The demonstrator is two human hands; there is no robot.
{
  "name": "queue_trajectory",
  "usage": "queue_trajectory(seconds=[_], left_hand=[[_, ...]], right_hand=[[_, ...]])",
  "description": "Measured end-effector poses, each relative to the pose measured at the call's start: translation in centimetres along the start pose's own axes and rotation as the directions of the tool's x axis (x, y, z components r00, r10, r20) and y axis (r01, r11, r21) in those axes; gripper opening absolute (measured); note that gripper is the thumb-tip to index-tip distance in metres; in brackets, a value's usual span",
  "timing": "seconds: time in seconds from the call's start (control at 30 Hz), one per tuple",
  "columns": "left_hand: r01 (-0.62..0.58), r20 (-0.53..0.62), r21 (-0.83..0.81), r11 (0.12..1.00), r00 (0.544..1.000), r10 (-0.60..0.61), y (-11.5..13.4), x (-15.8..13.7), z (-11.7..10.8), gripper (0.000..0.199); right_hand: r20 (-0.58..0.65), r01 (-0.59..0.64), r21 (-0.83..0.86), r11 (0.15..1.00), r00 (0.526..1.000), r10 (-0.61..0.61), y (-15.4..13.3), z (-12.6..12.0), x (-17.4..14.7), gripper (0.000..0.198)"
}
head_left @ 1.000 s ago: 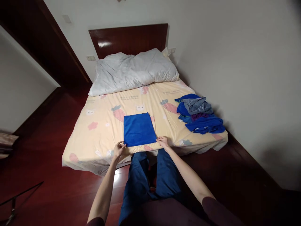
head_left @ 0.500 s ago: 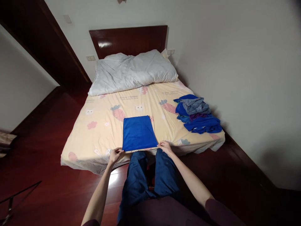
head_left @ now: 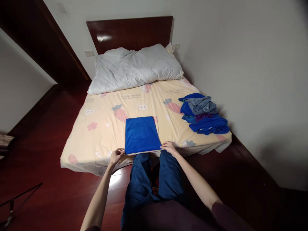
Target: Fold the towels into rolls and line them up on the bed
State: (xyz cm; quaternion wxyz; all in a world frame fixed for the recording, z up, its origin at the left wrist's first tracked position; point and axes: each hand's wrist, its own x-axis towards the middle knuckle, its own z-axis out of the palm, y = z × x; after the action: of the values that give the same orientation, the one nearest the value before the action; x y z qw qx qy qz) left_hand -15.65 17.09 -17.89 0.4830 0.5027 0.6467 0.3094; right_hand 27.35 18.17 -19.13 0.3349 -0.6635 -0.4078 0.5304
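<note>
Blue cloth: flat, plain royal-blue four-sided piece of soft fabric [head_left: 142, 135], lying at the near edge of the bed, roughly in the middle left to right. Can't tell how many layers it has.
Left hand: the left hand [head_left: 117, 156] is at the near left corner, thumb and fingertips pinching the fabric as far as I can see.
Right hand: same deal mirrored, the right hand [head_left: 169, 147] has the near right corner between thumb and fingers.
Cloth vs hands: this is the big one imo. Nearly all of the cloth lies on the far side of the hands, and its near edge runs left to right between them. Both hands are right at it, so neither is closer. It's a bit wider at the near end; no clear long axis from this angle, sorry.
Bed: covered in a pale yellow sheet with carrot and rabbit prints [head_left: 101, 138], hanging over the near side.
Clothes pile: crumpled blue, grey and purple fabric heap [head_left: 202, 105] on the right of the bed, well apart from the right hand.
Far end: puffy white bedding [head_left: 137, 70] in front of a dark reddish wooden headboard [head_left: 130, 33].
Legs: dark blue trousers [head_left: 137, 179] just on the near side of the bed.
</note>
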Motion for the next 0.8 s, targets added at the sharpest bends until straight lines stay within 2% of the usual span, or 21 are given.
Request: queue_trajectory(seconds=[0.07,0.1,0.17,0.2,0.23,0.3,0.43,0.5,0.57,0.63,0.7,0.8], left_hand=[[-0.010,0.009,0.103,0.995,1.000,0.009,0.1,1.0,-0.1,0.059],[-0.026,-0.021,0.178,0.984,0.999,0.030,0.3,1.6,0.0,0.055],[-0.091,-0.137,0.351,0.932,0.980,0.147,1.2,2.9,0.8,0.047],[-0.129,-0.194,0.433,0.892,0.953,0.232,1.8,3.7,1.5,0.046],[-0.167,-0.227,0.501,0.849,0.922,0.315,2.5,4.5,2.3,0.046],[-0.249,-0.201,0.577,0.778,0.880,0.430,3.9,6.3,4.1,0.051],[-0.387,-0.026,0.590,0.708,0.868,0.496,5.5,10.2,7.3,0.060],[-0.387,-0.011,0.588,0.710,0.874,0.486,5.2,11.7,8.1,0.063],[-0.361,-0.036,0.594,0.719,0.881,0.472,4.4,12.7,8.5,0.064],[-0.347,-0.054,0.603,0.719,0.881,0.471,3.4,13.1,8.7,0.063],[-0.347,-0.052,0.614,0.709,0.879,0.475,2.8,13.0,8.8,0.063],[-0.359,-0.017,0.651,0.668,0.874,0.486,3.2,13.1,8.7,0.064]], right_hand=[[-0.038,0.043,-0.116,0.992,0.998,-0.047,-0.8,-0.2,0.8,0.033],[-0.080,0.087,-0.200,0.976,0.991,-0.105,-1.6,-0.2,1.3,0.029],[-0.155,0.209,-0.402,0.892,0.944,-0.292,-3.5,0.4,2.4,0.024],[-0.160,0.271,-0.494,0.826,0.906,-0.393,-4.7,1.1,3.0,0.028],[-0.136,0.330,-0.567,0.755,0.866,-0.481,-5.9,1.9,3.6,0.035],[-0.024,0.441,-0.648,0.621,0.804,-0.595,-8.2,4.3,5.1,0.047],[0.234,0.579,-0.692,0.430,0.745,-0.625,-10.5,9.9,9.0,0.058],[0.307,0.592,-0.706,0.389,0.750,-0.586,-10.2,11.4,11.5,0.059],[0.335,0.580,-0.715,0.390,0.774,-0.537,-9.4,11.3,14.2,0.061],[0.286,0.530,-0.737,0.420,0.808,-0.516,-8.5,9.9,17.0,0.063],[0.184,0.451,-0.770,0.452,0.834,-0.520,-8.1,8.1,19.6,0.066],[0.078,0.342,-0.811,0.475,0.868,-0.491,-8.6,6.6,22.4,0.066]])
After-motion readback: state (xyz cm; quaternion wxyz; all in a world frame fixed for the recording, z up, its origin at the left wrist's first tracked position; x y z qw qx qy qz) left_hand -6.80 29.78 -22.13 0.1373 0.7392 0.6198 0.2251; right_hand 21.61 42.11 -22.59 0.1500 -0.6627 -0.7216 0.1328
